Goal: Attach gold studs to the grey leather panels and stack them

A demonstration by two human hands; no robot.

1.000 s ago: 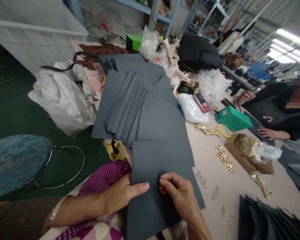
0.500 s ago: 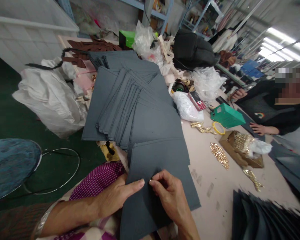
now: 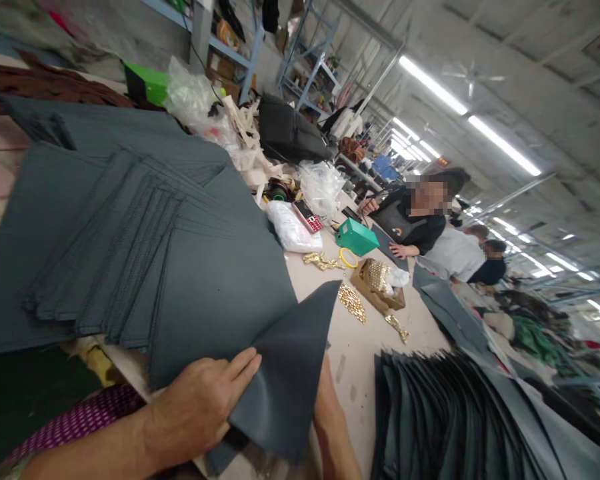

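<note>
A dark blue-grey flat panel (image 3: 293, 373), like leather or fabric, is lifted and bent upward at the table's near side. My left hand (image 3: 200, 400) is closed on its left edge, with the fingers pressed together. Behind the panel's right edge is my right hand (image 3: 330, 420); its fingers are hidden by the sheet. Just beyond lies a fanned stack of similar stitched panels (image 3: 220, 280), reaching far to the left. A small dark dot shows on the top one.
Gold metal pieces (image 3: 353, 303) lie in a pile on the pale table (image 3: 353, 353), near a cardboard box (image 3: 393, 300). A green box (image 3: 355, 237) and yellow tape ring (image 3: 349, 258) sit farther back. Many dark panels (image 3: 430, 413) stand at right. A co-worker (image 3: 405, 220) is across.
The top panel has gone from lying flat to being lifted and bent. My right hand has moved from pinching a tiny piece on its surface to behind it. The view has swung right.
</note>
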